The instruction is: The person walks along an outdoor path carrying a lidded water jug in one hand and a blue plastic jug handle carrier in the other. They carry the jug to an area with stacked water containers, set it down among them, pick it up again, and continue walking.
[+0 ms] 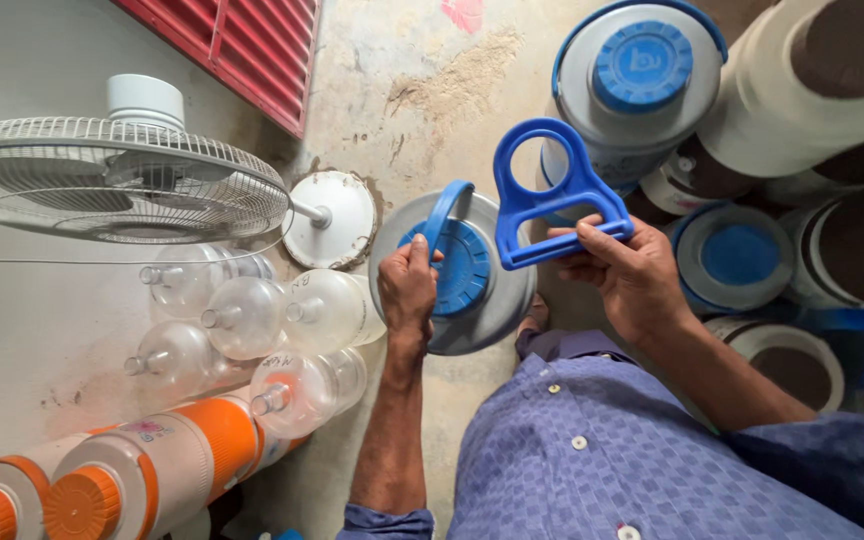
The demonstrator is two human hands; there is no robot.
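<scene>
Hands are both gripping: left hand [407, 290] pinching the blue strap [445, 215] on the grey jug [497, 300] (blue cap [464, 268]), right hand [627, 275] grasping a loose blue handle [552, 195], just right of the jug, ring end pointing up.

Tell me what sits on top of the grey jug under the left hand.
A round blue ribbed cap sits on the grey plastic jug, with a blue strap handle arching over it. The left hand covers the cap's left edge, hiding the handle's lower end.
</scene>
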